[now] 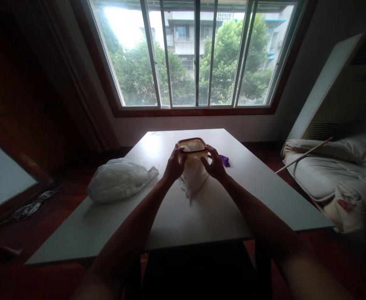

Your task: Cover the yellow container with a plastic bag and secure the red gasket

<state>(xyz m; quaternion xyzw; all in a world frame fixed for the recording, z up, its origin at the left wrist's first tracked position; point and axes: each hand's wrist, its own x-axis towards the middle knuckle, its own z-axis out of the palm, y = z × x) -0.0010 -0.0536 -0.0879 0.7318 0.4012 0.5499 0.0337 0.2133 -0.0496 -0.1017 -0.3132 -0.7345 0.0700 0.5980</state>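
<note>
Brown-rimmed container over the middle of the far half of the worktop; its rim is a rounded rectangle with the long axis running left to right, across the line of sight; the mouth faces upward; translucent plastic film shows below the rim on the near side, narrowing to a crumpled end toward the wearer. Left hand grips the left end of the rim; right hand grips the right end, its thumb lower, by the film.

Worktop is white, glossy, with window glare at the far left; a bulky white plastic bag lies near its left edge, gathered end pointing right; a crumpled purple item lies just beyond the right hand. Sliding window ahead, trees and a building outside; pale padded sofa at right with a thin stick slanting across it; white vented cabinet behind; cables on the reddish floor at left.

Container's lower body is masked by film and hands; cannot tell whether its base touches the worktop; purple item partly hidden, its kind unclear; forearms cut off at the lower edge; left side of the room very dark.
</note>
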